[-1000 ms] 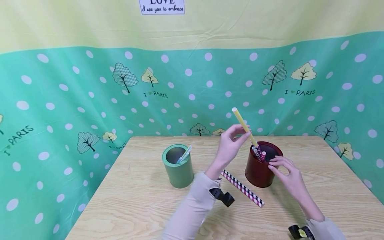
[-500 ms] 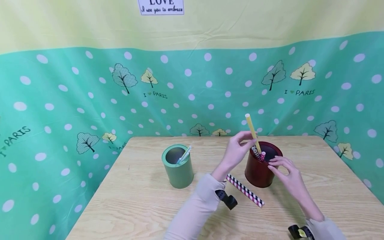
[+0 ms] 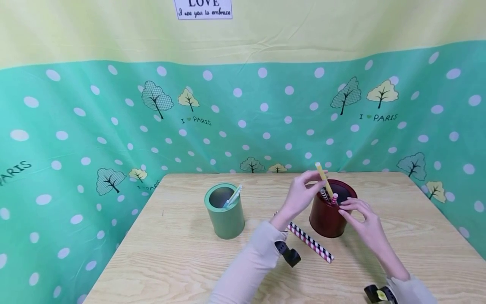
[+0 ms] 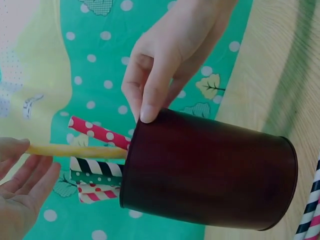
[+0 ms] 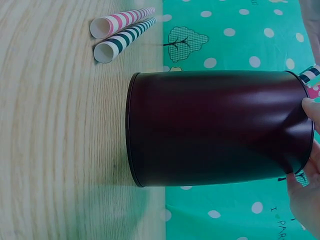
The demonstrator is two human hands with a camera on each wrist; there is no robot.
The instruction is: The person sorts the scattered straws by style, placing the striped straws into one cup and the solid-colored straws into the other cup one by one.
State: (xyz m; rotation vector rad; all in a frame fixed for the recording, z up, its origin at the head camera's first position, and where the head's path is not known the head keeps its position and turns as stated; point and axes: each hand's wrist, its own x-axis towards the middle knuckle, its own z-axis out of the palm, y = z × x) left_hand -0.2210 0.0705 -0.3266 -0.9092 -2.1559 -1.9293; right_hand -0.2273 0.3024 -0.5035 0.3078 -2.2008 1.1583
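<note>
A yellow paper straw (image 3: pixel 323 179) leans into the dark red canister (image 3: pixel 329 219), its lower part hidden inside. My left hand (image 3: pixel 301 196) pinches it above the rim; in the left wrist view the fingers (image 4: pixel 35 182) are at the straw's outer end. Several patterned straws (image 4: pixel 97 167) poke out of the same canister, including a pink polka-dotted straw (image 4: pixel 97 131) and one with black and white stripes. My right hand (image 3: pixel 363 219) grips the canister's near right rim, thumb outside, some fingertips over the edge.
Two striped straws (image 3: pixel 310 243), one black and white and one pink and white, lie side by side on the wooden table (image 3: pixel 171 261) before the canister. A green canister (image 3: pixel 228 221) holding a few pale straws stands to the left. A patterned curtain (image 3: pixel 212 139) hangs behind.
My left hand has moved right and slightly down, and the yellow straw has gone lower into the red canister. The right hand has stayed on the rim.
</note>
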